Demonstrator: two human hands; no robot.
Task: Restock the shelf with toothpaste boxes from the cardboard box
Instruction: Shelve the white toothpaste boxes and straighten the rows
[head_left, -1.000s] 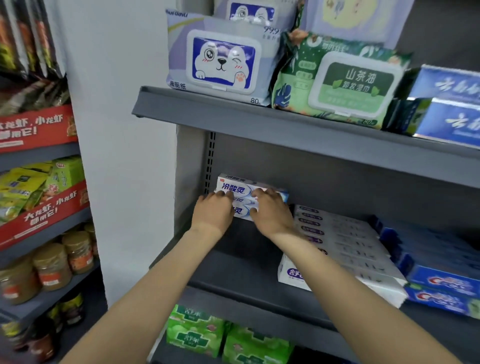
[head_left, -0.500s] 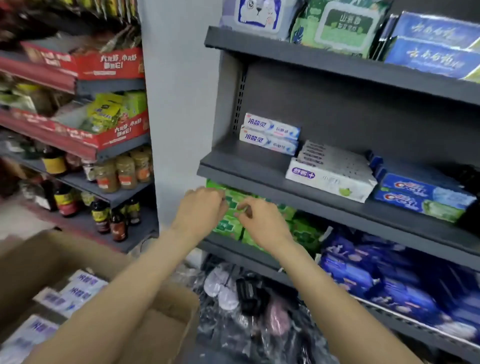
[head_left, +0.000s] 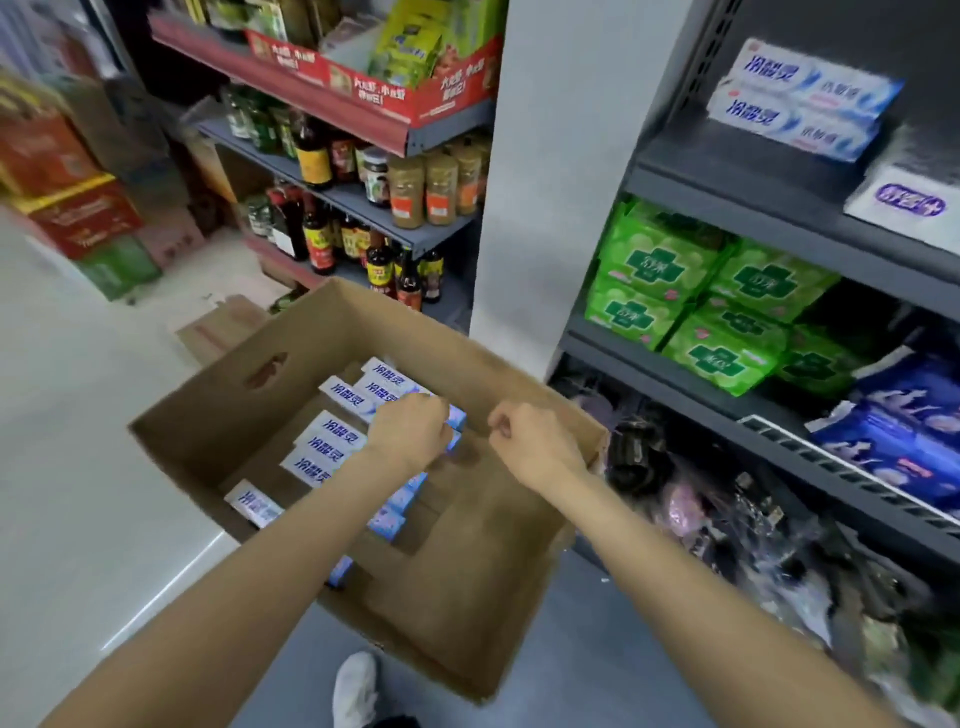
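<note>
Hands hung over your open brown cardboard box (head_left: 457, 613) mid-frame: left hand (head_left: 410, 434) curled above white-and-blue toothpaste boxes (head_left: 332, 447), right hand (head_left: 535, 441) curled, empty. You were fetching; next, grasp boxes for the grey shelf (head_left: 753, 171), upper right.

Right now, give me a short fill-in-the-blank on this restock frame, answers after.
1. The left hand is over the open ____ box.
2. The two stacked toothpaste boxes lie on the dark ____.
3. The right hand holds ____.
4. On the shelf below the stack lie ____ packs.

Answers: cardboard; shelf; nothing; green
</note>
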